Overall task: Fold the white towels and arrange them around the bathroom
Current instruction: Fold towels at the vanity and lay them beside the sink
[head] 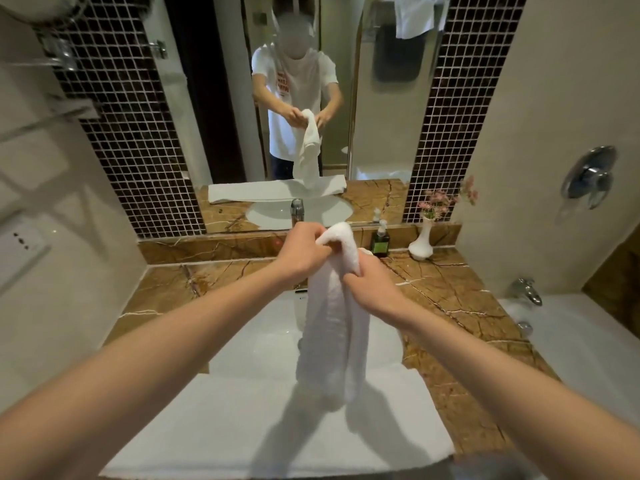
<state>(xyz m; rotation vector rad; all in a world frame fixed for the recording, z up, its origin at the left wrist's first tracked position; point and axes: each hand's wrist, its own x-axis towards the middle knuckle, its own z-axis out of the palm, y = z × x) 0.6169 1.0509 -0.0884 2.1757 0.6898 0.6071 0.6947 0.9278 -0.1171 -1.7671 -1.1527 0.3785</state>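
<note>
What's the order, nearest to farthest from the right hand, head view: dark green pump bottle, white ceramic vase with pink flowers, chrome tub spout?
1. Dark green pump bottle, just behind the right hand.
2. White ceramic vase, right of the bottle.
3. Chrome tub spout, farthest right.

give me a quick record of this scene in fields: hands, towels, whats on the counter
left hand: left hand grips the top of the hanging towel
right hand: right hand grips the same towel slightly lower
hanging towel: bunched lengthwise, held up over the sink
flat towel: flat towel lies spread across the sink's near edge
counter: brown marble counter, with a green bottle and a white vase at the back right
</note>
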